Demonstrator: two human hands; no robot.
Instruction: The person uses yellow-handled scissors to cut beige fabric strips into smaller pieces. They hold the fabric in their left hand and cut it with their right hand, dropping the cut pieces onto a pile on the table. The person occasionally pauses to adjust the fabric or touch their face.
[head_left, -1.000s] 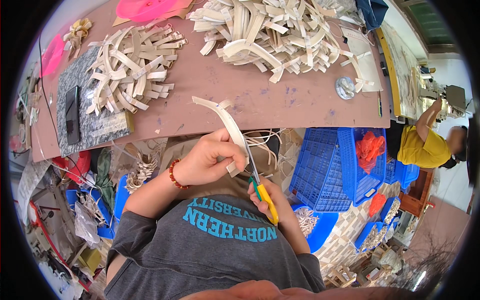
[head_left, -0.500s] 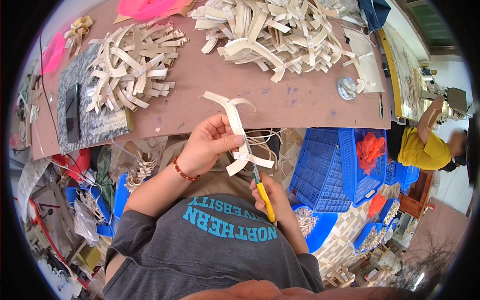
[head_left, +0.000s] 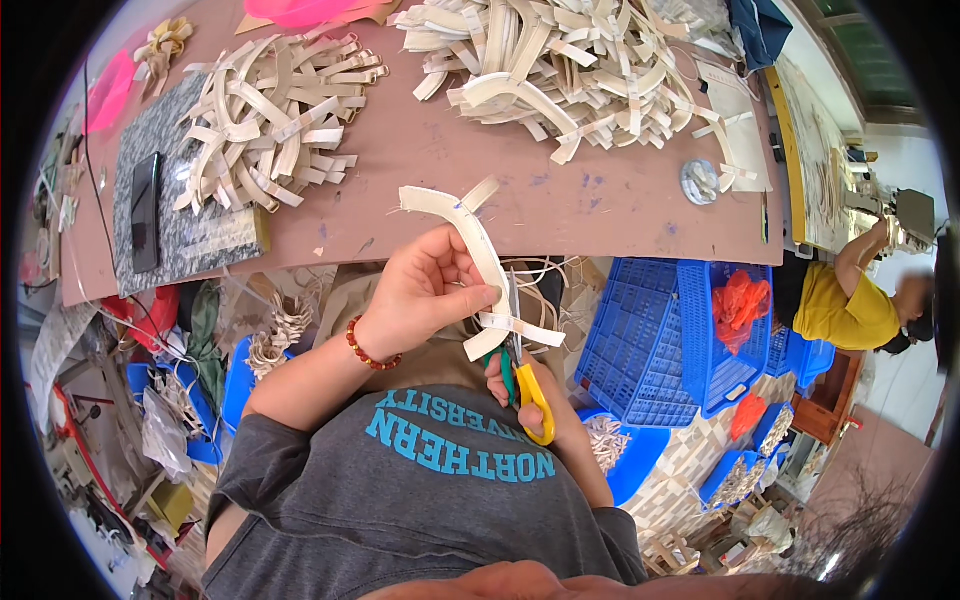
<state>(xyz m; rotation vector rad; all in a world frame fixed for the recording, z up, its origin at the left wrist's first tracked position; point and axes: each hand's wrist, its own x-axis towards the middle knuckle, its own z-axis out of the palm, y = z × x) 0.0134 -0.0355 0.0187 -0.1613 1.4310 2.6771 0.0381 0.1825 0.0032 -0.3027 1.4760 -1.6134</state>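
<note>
My left hand (head_left: 425, 285) pinches a cream webbing strap piece (head_left: 479, 240) between thumb and fingers. Short strips branch off at both its upper and lower ends. In my right hand (head_left: 558, 392) are scissors (head_left: 543, 434) with one yellow and one green handle, their loops spread apart. The blades point up beside the lower end of the strap piece, near the cross strip, and are partly hidden by it. Whether they touch the webbing I cannot tell. The piece is held above my lap at the table's near edge.
On the brown table (head_left: 400, 220) lie a left strap pile (head_left: 265, 130), a larger right strap pile (head_left: 560, 80), a black phone (head_left: 146, 215) on a stone slab, and a small round dish (head_left: 699, 182). Blue crates (head_left: 640, 345) stand right; a person in yellow (head_left: 845, 300) sits beyond.
The scissors' handles have spread, bringing the green loop into view. The strap piece has shifted slightly right and down in my left hand, and its upper branch now lies differently.
</note>
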